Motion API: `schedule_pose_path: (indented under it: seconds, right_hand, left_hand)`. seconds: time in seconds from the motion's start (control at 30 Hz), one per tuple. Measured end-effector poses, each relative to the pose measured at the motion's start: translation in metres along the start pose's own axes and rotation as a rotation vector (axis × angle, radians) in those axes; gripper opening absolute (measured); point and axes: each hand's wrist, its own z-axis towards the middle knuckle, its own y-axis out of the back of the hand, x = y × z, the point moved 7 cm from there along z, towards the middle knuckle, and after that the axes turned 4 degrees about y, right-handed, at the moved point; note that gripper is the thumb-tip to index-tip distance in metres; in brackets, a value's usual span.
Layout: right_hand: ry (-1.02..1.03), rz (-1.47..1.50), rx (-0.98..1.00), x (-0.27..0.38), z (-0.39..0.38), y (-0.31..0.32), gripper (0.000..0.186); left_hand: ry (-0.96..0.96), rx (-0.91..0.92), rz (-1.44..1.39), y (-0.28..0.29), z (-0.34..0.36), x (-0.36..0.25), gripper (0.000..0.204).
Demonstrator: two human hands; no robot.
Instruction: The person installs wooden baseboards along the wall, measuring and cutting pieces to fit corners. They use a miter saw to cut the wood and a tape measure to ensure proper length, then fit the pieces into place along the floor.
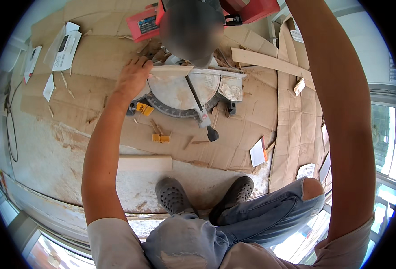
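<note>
Daylight glares through the window point(383, 125) at your right; the saw head point(191, 33) looks blurred; lines bend toward the dark rim.

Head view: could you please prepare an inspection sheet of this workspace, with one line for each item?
Surface: creased brown cardboard, dusty and stained, over a pale floor.
Main things: red and dark mitre saw; a wooden strip lies along its fence.
Clutter: wood scraps around the saw, yellow pieces in front, white packaging at far left.
Hands: left hand at the strip's left end, exact grip unclear; right hand beyond the upper edge.
Cables: dark cable on the left side; its ends cannot be made out.
Surroundings: window at right; grey clogs near the cardboard's edge.
</note>
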Motion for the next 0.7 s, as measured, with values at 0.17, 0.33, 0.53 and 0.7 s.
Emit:
schedule_pose_path:
  seconds: [0.17,0.33,0.53,0.7]
  right_hand:
    - [-0.008,0.052,-0.051,0.003,-0.045,-0.01,0.033]
    - [0.162,-0.069,-0.106,0.004,-0.056,-0.004,0.031]
    - [0.149,-0.06,-0.158,-0.003,-0.064,-0.001,0.026]
    - [0.233,0.045,-0.243,0.001,-0.096,-0.015,0.029]
  left_hand:
    - [-0.046,-0.086,0.056,0.001,-0.002,-0.004,0.03]
    - [-0.047,-0.052,0.1,-0.004,0.001,-0.005,0.033]
    - [-0.095,-0.086,0.116,-0.002,0.005,-0.016,0.033]
    - [-0.066,-0.064,0.159,-0.006,-0.002,-0.007,0.032]
